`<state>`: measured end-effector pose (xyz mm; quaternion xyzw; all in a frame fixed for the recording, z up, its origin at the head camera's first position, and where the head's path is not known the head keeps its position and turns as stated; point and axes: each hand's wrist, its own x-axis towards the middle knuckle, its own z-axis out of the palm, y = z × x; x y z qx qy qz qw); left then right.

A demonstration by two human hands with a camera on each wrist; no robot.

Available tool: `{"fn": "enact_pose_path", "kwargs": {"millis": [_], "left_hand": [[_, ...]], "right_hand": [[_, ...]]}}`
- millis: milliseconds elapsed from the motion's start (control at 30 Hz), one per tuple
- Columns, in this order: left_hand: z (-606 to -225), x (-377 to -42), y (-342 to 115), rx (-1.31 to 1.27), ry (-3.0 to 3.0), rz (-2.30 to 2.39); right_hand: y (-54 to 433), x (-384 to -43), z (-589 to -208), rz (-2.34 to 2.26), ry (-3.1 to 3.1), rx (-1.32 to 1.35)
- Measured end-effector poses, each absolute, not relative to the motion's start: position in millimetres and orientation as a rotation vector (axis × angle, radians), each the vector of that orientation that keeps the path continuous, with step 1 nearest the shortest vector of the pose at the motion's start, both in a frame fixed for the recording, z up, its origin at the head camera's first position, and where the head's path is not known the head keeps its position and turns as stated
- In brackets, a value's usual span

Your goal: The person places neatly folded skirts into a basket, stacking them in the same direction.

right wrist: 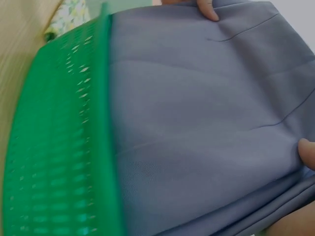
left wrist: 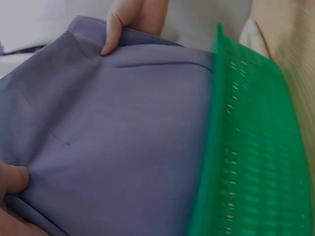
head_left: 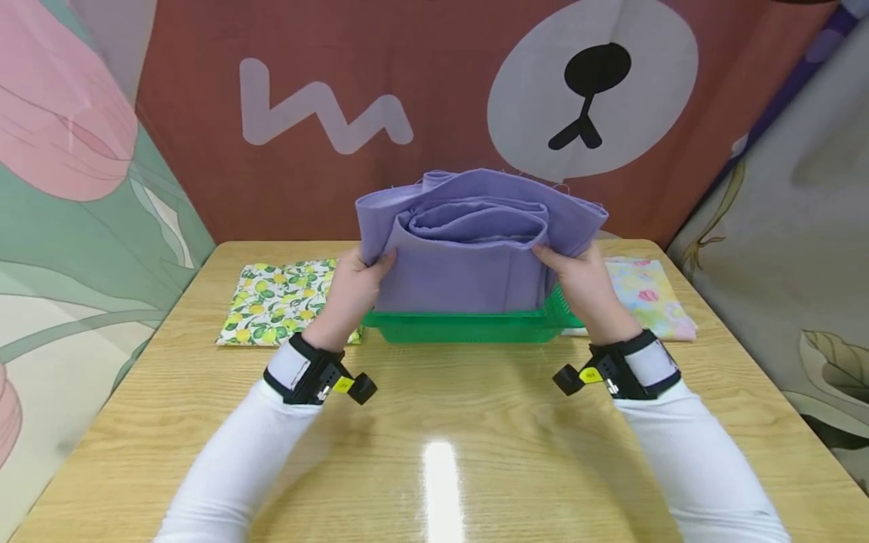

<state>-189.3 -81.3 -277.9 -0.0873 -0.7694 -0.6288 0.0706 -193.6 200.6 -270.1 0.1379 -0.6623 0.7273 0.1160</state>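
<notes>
A folded purple cloth (head_left: 448, 275) stands upright between the two hands, its layered folds gaping at the top. My left hand (head_left: 354, 283) grips its left side, thumb on the near face. On the right side my right hand (head_left: 587, 283) pinches it the same way, thumb near the upper fold. The cloth's lower edge sits inside the green plastic basket (head_left: 468, 329), behind the near rim. In the left wrist view the purple cloth (left wrist: 133, 113) rises past the perforated basket wall (left wrist: 256, 147). Fingers behind the cloth are mostly hidden.
Left of the basket lies a folded lemon-print cloth (head_left: 278, 302) on the wooden table (head_left: 380, 452). A folded pastel floral cloth (head_left: 648, 298) lies to the right, partly behind the right hand. A printed curtain (head_left: 434, 75) hangs beyond the table's far edge.
</notes>
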Motion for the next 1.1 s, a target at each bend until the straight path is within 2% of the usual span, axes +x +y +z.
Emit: {"fn": "enact_pose_path", "kwargs": {"millis": [400,633,800,1100], "left_hand": [[-306,-215,-75,-0.206,-2.449,-1.904],[-315,-235,-70,-0.209,-2.667,-1.784],[-318,-241,-69,-0.233,-2.766,-1.713],[-325,-254,-61,-0.194,-2.804,-1.724]], "right_hand": [[203,-219,-299,2.063,-2.264,0.171],[212,-235,-307,1.641,-2.680,0.045],[214,-241,-315,1.438,-2.830,0.057],[208,-251,-325,1.356,-2.907,0.168]]}}
